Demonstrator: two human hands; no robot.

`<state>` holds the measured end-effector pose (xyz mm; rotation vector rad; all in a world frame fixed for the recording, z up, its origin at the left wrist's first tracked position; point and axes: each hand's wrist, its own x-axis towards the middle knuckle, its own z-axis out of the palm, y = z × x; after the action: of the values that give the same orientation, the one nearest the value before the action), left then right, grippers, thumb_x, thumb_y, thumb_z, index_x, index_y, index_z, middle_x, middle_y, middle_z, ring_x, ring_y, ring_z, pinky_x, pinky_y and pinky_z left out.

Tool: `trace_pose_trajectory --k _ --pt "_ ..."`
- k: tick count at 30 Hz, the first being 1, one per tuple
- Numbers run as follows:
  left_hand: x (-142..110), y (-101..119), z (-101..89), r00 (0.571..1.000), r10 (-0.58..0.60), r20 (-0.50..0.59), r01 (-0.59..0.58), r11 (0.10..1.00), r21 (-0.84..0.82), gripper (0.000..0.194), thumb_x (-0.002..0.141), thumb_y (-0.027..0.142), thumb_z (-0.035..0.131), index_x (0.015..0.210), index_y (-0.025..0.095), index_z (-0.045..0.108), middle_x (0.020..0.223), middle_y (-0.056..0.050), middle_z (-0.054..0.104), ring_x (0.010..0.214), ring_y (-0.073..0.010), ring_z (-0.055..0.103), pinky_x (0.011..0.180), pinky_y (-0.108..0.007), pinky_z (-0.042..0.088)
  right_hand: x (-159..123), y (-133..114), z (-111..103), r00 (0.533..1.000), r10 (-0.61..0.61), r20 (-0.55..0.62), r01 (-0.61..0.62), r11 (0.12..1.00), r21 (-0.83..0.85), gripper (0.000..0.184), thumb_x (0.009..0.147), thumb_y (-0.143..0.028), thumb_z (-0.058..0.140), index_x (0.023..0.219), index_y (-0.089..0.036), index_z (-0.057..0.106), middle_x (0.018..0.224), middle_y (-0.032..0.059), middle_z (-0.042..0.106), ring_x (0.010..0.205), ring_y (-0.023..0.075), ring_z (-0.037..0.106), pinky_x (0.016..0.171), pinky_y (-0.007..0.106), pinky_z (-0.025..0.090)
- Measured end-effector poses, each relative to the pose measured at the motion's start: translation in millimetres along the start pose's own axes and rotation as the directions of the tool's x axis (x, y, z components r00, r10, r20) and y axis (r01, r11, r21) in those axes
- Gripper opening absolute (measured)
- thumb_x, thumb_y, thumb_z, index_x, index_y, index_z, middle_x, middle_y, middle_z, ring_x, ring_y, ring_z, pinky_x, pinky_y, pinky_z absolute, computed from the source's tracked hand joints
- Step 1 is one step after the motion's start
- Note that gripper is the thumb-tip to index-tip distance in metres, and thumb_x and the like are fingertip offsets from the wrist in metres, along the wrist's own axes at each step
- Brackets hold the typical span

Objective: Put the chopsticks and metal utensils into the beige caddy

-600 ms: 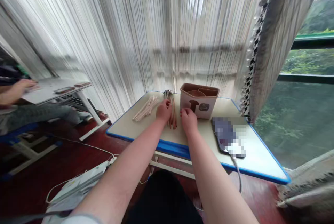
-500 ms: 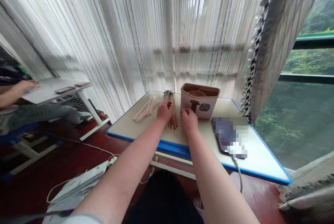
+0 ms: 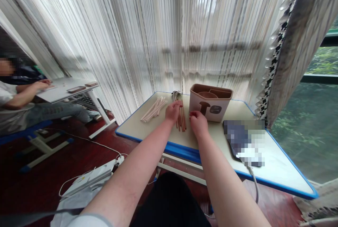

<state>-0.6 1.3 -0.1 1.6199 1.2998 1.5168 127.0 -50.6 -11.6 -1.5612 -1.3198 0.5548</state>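
My left hand lies on the table with its fingers stretched out, the tips touching a bundle of brown chopsticks. My right hand rests just right of that bundle with its fingers curled under. Its knuckles are close to the front of a beige utensil holder with brown inner compartments. What the curled fingers hold, if anything, is hidden. A pile of pale wooden chopsticks lies left of my left hand. Some metal utensils lie at the table's far edge.
The small table has a blue rim. A phone with a cable lies on its right part. String curtains hang behind. Another person sits at a white desk at the left. Cables and a white box lie on the red floor.
The view has shifted, so everything sits a little further right in the picture. My left fingertips have stretched slightly onto the brown chopsticks. My right hand keeps its curled pose beside them.
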Motion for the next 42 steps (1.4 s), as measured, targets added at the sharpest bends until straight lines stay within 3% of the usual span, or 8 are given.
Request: trace_pose_trajectory --k 8,15,20,24,31,35,38,42 --pt "7 5 -4.5 0.963 -0.225 0.149 0.269 0.828 -0.491 0.076 0.079 0.071 0.018 0.113 0.016 0.059 0.111 -0.012 0.064 0.098 -0.0229 0.06 0.074 -0.034 0.045 -6 -9 -4 0.999 -0.018 0.036 0.018 1.0 -0.004 0.03 0.069 -0.018 0.047 0.091 -0.02 0.067 0.093 0.0067 0.068 0.088 0.023 0.059 0.078 0.032 0.044" --pt "8 4 -5.8 0.962 -0.244 0.127 0.274 0.813 -0.515 0.08 0.078 0.074 0.015 0.113 0.018 0.06 0.122 -0.011 0.058 0.115 -0.0247 0.052 0.089 -0.037 0.041 -3 -9 -1 1.0 0.006 -0.011 -0.004 0.985 0.172 0.036 0.078 -0.037 0.043 0.101 -0.02 0.064 0.099 0.0069 0.068 0.093 0.022 0.06 0.083 0.034 0.045" --pt "5 7 -5.4 0.972 -0.223 0.075 0.23 0.832 -0.504 0.08 0.079 0.073 0.012 0.119 0.019 0.056 0.132 -0.01 0.051 0.128 -0.0246 0.039 0.101 -0.039 0.031 2 -15 2 0.985 0.158 0.064 -0.161 0.739 0.654 0.053 0.086 -0.049 0.03 0.121 -0.017 0.055 0.122 0.0091 0.059 0.108 0.0205 0.057 0.089 0.034 0.045" --pt "5 8 -5.1 0.973 -0.219 0.067 0.223 0.844 -0.487 0.08 0.079 0.072 0.013 0.122 0.019 0.054 0.135 -0.01 0.048 0.129 -0.0249 0.037 0.103 -0.039 0.029 2 -16 2 0.967 0.217 0.131 -0.246 0.683 0.688 0.058 0.086 -0.055 0.029 0.119 -0.018 0.058 0.126 0.0096 0.056 0.114 0.023 0.053 0.094 0.037 0.041" --pt "7 2 -4.8 0.972 -0.215 0.097 0.235 0.855 -0.461 0.081 0.078 0.073 0.01 0.11 0.02 0.063 0.132 -0.008 0.051 0.126 -0.0257 0.042 0.097 -0.04 0.037 1 -12 2 0.984 0.157 0.087 -0.179 0.813 0.554 0.056 0.085 -0.055 0.032 0.114 -0.016 0.06 0.122 0.0098 0.059 0.109 0.0206 0.056 0.086 0.03 0.044" --pt "8 1 -4.5 0.976 -0.2 0.091 0.219 0.864 -0.452 0.082 0.079 0.072 0.006 0.106 0.021 0.064 0.128 -0.008 0.055 0.124 -0.0244 0.044 0.093 -0.039 0.041 -2 -8 0 0.999 -0.034 0.021 0.03 0.988 0.15 0.045 0.086 -0.042 0.032 0.116 -0.021 0.058 0.116 0.0051 0.063 0.106 0.0165 0.057 0.085 0.026 0.044" --pt "9 2 -4.1 0.976 -0.191 0.105 0.218 0.865 -0.451 0.083 0.079 0.072 0.004 0.109 0.021 0.063 0.128 -0.008 0.054 0.124 -0.0231 0.044 0.093 -0.037 0.041 -6 -5 -1 0.992 -0.099 0.073 0.105 0.99 -0.089 0.039 0.08 -0.03 0.043 0.114 -0.022 0.06 0.112 0.0054 0.064 0.102 0.0182 0.058 0.085 0.027 0.043" --pt "9 2 -4.3 0.977 -0.182 0.113 0.213 0.869 -0.447 0.084 0.078 0.072 0.002 0.113 0.022 0.06 0.129 -0.008 0.054 0.124 -0.0232 0.044 0.091 -0.037 0.042 -7 -3 2 0.987 -0.102 0.124 0.125 0.973 -0.192 0.035 0.069 -0.025 0.053 0.101 -0.02 0.068 0.096 0.0083 0.068 0.096 0.023 0.06 0.082 0.03 0.044"
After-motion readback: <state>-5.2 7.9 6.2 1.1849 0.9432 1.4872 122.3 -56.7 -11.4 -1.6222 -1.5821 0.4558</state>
